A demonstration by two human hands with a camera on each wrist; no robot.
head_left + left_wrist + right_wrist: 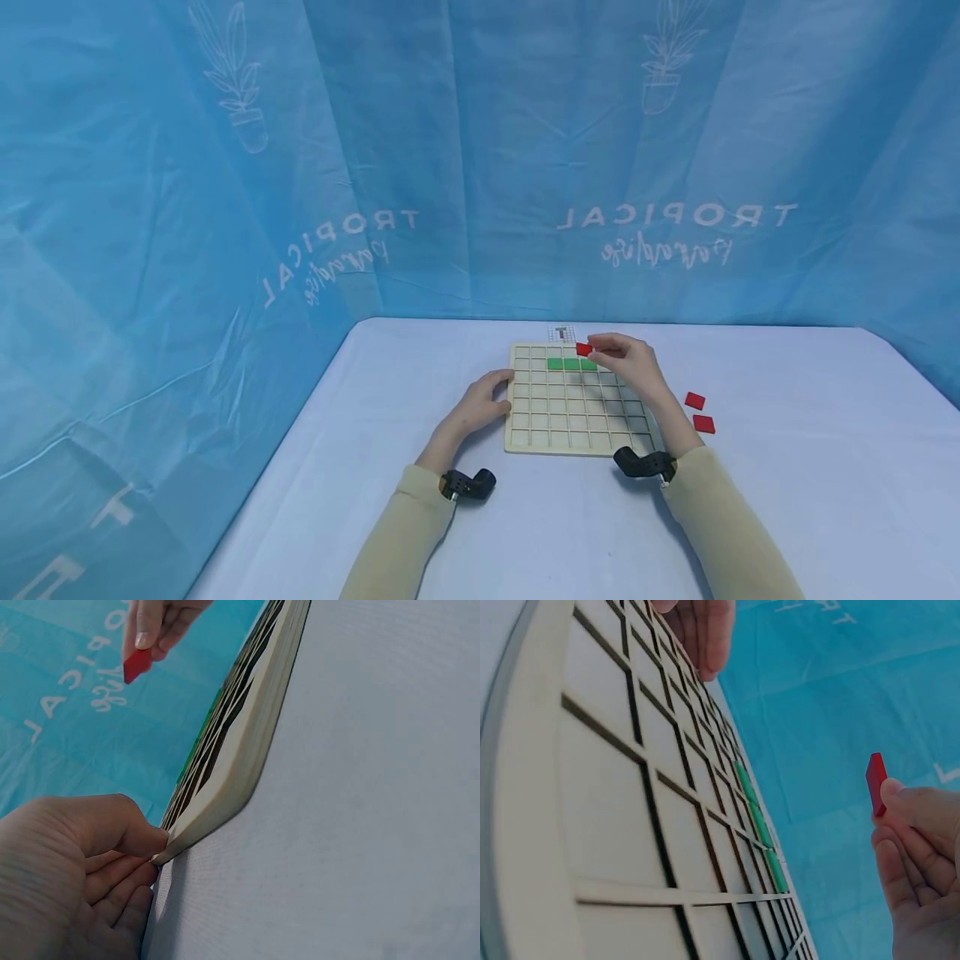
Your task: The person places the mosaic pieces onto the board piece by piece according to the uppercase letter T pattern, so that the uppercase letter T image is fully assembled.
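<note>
A pale wooden grid board (525, 446) lies on the table. Three green square tiles (572, 364) sit side by side in one of its far rows. My left hand (480, 404) holds the board's left edge, thumb and fingertips against the rim; in the left wrist view the left thumb (142, 836) touches the edge near a corner. Above the far part of the board, my right hand (630, 362) pinches a red square tile (584, 349) between thumb and fingers. The right wrist view shows this red tile (876, 784) raised clear of the grid.
Two loose red tiles (699, 412) lie on the white table (810, 467) to the right of the board. A small printed grid card (561, 333) lies just past the board's far edge. Blue curtains (510, 167) hang behind and to the left.
</note>
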